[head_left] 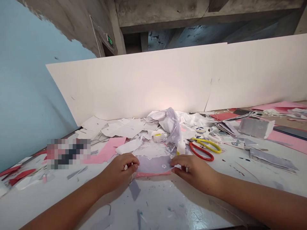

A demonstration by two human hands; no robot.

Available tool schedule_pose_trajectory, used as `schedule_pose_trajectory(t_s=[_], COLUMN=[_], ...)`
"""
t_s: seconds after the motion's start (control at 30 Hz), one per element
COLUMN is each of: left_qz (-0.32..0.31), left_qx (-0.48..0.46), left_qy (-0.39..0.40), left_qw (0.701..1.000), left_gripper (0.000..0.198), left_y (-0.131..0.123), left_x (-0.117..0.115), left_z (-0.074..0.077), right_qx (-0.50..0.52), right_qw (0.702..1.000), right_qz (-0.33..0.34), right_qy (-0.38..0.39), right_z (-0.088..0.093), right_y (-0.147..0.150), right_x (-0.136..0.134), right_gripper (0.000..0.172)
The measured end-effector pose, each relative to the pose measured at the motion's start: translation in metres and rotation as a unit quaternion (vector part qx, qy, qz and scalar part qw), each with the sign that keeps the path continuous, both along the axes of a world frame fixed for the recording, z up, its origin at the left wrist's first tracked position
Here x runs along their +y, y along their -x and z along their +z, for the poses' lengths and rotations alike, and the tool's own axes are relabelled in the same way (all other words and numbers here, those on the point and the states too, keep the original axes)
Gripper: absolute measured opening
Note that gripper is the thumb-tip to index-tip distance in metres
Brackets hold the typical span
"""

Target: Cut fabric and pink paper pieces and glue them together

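Lilac paper [154, 165] sits on pink card [153, 174] at six o'clock on the paint-flecked worktable [153, 204], the left hand [118, 171] and right hand [194, 174] pinching opposite edges, seemingly to keep both layers aligned.

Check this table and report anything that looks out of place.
A pixelated block hides part of the white table at left, which looks odd. Paper scraps also lie strewn along the far side, and dark specks mark the tabletop.

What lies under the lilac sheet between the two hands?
A pink paper edge shows along the near side of the lilac sheet; the rest beneath is covered by the sheet and cannot be seen.
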State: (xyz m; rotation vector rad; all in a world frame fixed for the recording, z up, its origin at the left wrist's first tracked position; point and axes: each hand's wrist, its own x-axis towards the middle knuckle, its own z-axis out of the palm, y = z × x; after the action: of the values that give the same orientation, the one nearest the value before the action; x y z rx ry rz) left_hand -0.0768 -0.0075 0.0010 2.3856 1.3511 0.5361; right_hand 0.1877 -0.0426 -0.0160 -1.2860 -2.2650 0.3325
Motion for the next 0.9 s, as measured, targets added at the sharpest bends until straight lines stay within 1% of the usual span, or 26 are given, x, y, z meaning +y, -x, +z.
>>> schedule_pose_trajectory(t_s=[0.1,0.23,0.37,0.47,0.6,0.77,0.9], left_qz=[-0.006,-0.008,-0.023,-0.027,-0.038,-0.045,-0.053], left_qx=[0.015,0.03,0.028,0.033,0.038,0.042,0.051], left_qy=[0.006,0.022,0.018,0.023,0.009,0.011,0.001], left_qw=[1.0,0.999,0.999,0.999,0.999,0.998,0.997], left_gripper=[0.023,0.023,0.024,0.024,0.022,0.023,0.024], left_y=[-0.001,-0.004,-0.004,-0.003,-0.001,0.001,0.003], left_x=[-0.001,-0.006,-0.008,-0.006,-0.003,-0.003,0.001], left_z=[0.002,0.008,0.012,0.009,0.003,0.002,-0.003], right_qx=[-0.016,-0.031,-0.043,-0.052,-0.063,-0.072,-0.072], right_qw=[1.0,0.999,0.999,0.998,0.998,0.997,0.997], right_qz=[0.001,-0.003,-0.005,-0.004,-0.004,-0.005,0.005], right_qy=[-0.004,-0.014,-0.015,-0.02,-0.026,-0.025,-0.027], right_z=[-0.002,-0.004,-0.005,-0.004,-0.003,-0.005,-0.006], right_y=[0.0,0.001,0.001,0.002,0.003,0.003,0.002], right_x=[0.001,0.002,0.002,0.002,0.002,0.002,0.003], right_gripper=[0.02,0.021,0.023,0.024,0.023,0.023,0.023])
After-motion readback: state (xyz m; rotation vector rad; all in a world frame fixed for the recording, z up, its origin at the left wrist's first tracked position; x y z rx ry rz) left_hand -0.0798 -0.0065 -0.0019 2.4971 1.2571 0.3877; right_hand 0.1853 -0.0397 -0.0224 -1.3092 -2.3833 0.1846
